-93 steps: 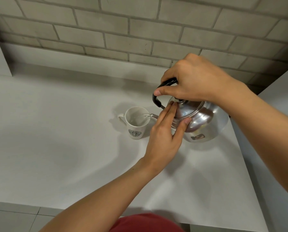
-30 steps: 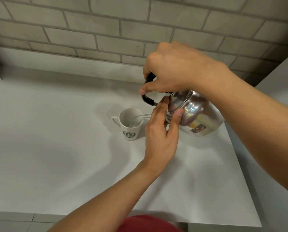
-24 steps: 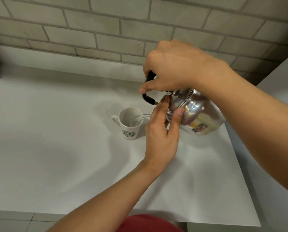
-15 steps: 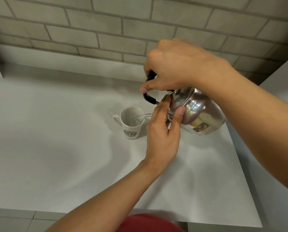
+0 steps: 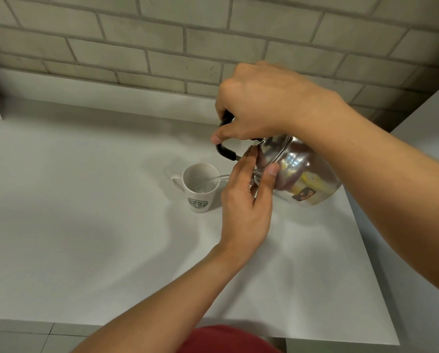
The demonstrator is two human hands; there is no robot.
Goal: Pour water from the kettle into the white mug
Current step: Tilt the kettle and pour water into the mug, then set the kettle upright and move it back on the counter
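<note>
A shiny steel kettle (image 5: 302,171) hangs tilted to the left above the white counter (image 5: 85,225). My right hand (image 5: 259,105) grips its black handle (image 5: 224,151). My left hand (image 5: 246,202) lies flat against the kettle's lid, fingers together, thumb on the body. It hides the spout. A thin stream of water (image 5: 217,179) arcs from behind my left hand into the white mug (image 5: 199,187), which stands upright just left of the kettle with a green logo facing me and its handle to the left. Water shows inside the mug.
A grey brick wall (image 5: 162,47) with a low white ledge runs along the back. The counter's right edge (image 5: 366,250) lies close under the kettle, and its front edge is near my body. White panels stand at the far left and right.
The kettle has tipped further to the left since the first frame and stayed tilted, water running into the mug throughout. Both hands keep their hold; the view has shifted slightly.
</note>
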